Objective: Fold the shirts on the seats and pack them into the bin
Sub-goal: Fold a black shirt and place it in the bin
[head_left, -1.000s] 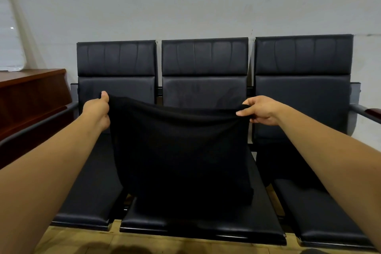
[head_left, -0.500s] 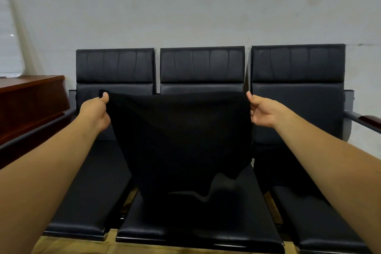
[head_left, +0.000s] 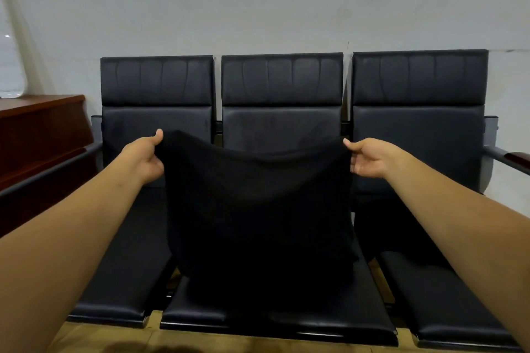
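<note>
A black shirt (head_left: 258,209) hangs in the air above the middle seat (head_left: 315,318) of a row of three black seats. My left hand (head_left: 144,156) pinches its upper left corner and my right hand (head_left: 368,156) pinches its upper right corner. The top edge sags between the two hands. The shirt's lower part reaches down to the middle seat cushion, dark against dark, so its bottom edge is hard to make out. More dark cloth seems to lie on the right seat (head_left: 401,226). No bin is in view.
The seat backs (head_left: 282,80) stand against a pale wall. A brown wooden counter (head_left: 40,129) is at the left, beside a metal armrest (head_left: 51,172). Another armrest with a wooden pad (head_left: 513,157) is at the far right. Wooden floor shows below the seats.
The shirt's top edge, taut half a second ago, now sags in the middle. Its lower part has dropped back onto the middle seat. Both hands keep their hold on the corners.
</note>
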{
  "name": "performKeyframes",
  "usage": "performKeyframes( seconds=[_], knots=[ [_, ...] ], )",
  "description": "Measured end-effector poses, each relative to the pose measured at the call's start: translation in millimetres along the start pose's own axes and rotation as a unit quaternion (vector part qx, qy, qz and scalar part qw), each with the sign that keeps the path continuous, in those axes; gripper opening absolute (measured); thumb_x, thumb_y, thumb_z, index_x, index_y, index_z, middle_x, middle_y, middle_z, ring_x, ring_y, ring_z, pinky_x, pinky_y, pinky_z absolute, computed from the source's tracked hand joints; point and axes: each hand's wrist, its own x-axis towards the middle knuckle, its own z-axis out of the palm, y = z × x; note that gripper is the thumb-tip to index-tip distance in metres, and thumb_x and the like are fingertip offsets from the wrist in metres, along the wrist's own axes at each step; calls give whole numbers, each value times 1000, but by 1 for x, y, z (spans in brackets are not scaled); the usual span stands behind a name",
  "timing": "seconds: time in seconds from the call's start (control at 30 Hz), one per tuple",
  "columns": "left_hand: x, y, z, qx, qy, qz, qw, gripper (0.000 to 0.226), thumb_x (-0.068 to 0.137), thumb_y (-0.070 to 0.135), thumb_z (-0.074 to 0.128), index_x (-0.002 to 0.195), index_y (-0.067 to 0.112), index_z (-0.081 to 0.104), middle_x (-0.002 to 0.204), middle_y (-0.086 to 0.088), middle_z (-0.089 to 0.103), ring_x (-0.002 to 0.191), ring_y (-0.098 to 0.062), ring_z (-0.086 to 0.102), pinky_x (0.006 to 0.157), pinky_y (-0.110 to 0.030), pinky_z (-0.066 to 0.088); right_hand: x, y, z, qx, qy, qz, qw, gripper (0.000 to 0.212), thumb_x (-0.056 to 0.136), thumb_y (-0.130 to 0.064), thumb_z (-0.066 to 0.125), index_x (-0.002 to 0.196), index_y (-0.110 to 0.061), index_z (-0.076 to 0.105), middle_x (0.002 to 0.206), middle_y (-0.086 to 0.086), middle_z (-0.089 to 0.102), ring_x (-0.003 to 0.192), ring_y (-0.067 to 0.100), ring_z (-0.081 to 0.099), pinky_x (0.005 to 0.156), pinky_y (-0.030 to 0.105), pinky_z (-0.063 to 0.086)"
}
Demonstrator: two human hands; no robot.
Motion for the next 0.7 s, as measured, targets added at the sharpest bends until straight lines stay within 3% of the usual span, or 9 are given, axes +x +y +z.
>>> performKeyframes(
  seconds=[0.03,0.1,0.2,0.33,0.37,0.47,0.53,0.6,0.7],
  knots=[
    [4,-3,3,1,-7,3,1000,26,102,20,55,122,6,65,113,-12,74,102,-27,73,89,-43,56,6,4,0,-13,18,18,1000,20,106,-20,46,105,-9,62,103,7,71,90,23,70,81,41,57],
    [13,-9,10,4,-21,12,1000,27,105,13,47,124,4,63,119,-12,70,111,-26,67,87,-39,53,20,10,-2,-17,49,45,998,28,109,-26,38,101,-11,60,104,7,66,92,25,62,82,44,50],
    [37,-17,18,13,-10,7,1000,35,107,19,42,135,3,57,126,-16,68,105,-28,68,83,-43,53,47,13,-4,-2,92,86,992,34,110,-27,32,102,-11,61,97,11,66,88,28,63,76,47,50],
    [74,-22,38,29,-20,-9,999,38,108,22,38,136,3,55,125,-18,68,109,-32,67,78,-45,54,84,1,7,-55,71,100,991,49,91,-54,64,105,-8,73,104,16,75,96,35,69,86,50,55],
    [83,-22,45,31,-27,-9,999,38,108,23,37,135,2,54,125,-18,68,110,-32,67,80,-45,54,92,-3,12,-90,49,92,991,47,87,-50,71,103,-7,74,98,16,76,94,34,70,82,49,56],
    [108,-9,72,27,-54,12,998,43,109,24,33,136,-2,54,127,-20,67,109,-33,67,85,-45,54,121,-24,25,-149,57,17,987,32,87,-15,76,117,-5,70,94,16,74,81,31,72,67,43,60],
    [119,9,93,-3,-73,46,996,45,108,24,31,137,-1,54,129,-21,66,113,-34,67,99,-47,52,141,-47,32,-102,78,-66,989,22,90,-9,72,111,-7,68,97,15,72,74,27,72,59,38,60],
    [121,29,110,-40,-100,76,991,46,108,25,29,134,-1,57,124,-21,69,111,-34,69,95,-47,53,153,-75,37,-34,84,-151,984,7,93,-9,67,100,-6,66,101,14,72,81,26,73,66,40,62],
    [114,45,120,-73,-139,111,981,46,107,26,29,128,1,61,117,-20,72,104,-36,72,88,-48,56,155,-107,38,38,61,-210,975,17,97,-7,60,112,-3,67,107,18,73,95,30,74,82,44,62]
  ],
)
